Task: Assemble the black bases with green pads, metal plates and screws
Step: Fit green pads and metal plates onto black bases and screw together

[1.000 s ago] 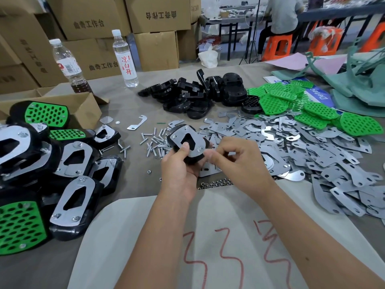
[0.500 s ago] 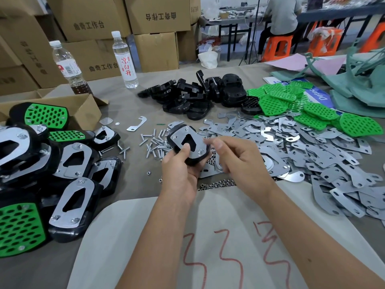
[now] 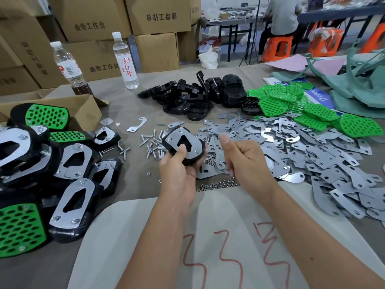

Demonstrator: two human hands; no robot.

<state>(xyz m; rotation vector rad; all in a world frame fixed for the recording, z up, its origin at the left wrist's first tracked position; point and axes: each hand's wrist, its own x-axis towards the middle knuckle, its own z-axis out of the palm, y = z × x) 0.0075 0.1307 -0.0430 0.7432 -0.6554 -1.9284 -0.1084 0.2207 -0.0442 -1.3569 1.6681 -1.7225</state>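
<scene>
My left hand [image 3: 179, 166] grips a black base [image 3: 183, 146] with a metal plate [image 3: 186, 142] on top, thumb pressed on the plate near its cut-out. My right hand [image 3: 242, 157] hovers just right of the base, fingers curled and thumb up, touching nothing I can see. Loose screws [image 3: 153, 146] lie left of the base. Nuts [image 3: 218, 184] lie in a row below my hands. A heap of metal plates [image 3: 312, 159] spreads to the right. Bare black bases [image 3: 193, 97] are piled behind, with green pads [image 3: 302, 109] at the back right.
Finished assemblies [image 3: 52, 170] are stacked at the left beside an open carton [image 3: 83, 113]. Two water bottles [image 3: 125, 59] stand at the back left before stacked cardboard boxes. White fabric with red marks [image 3: 208, 236] covers the near table. A person sits at a far table.
My right hand has pulled away from the base's right edge and moved right with its fingers curled. The left hand has tilted the base slightly, plate still up.
</scene>
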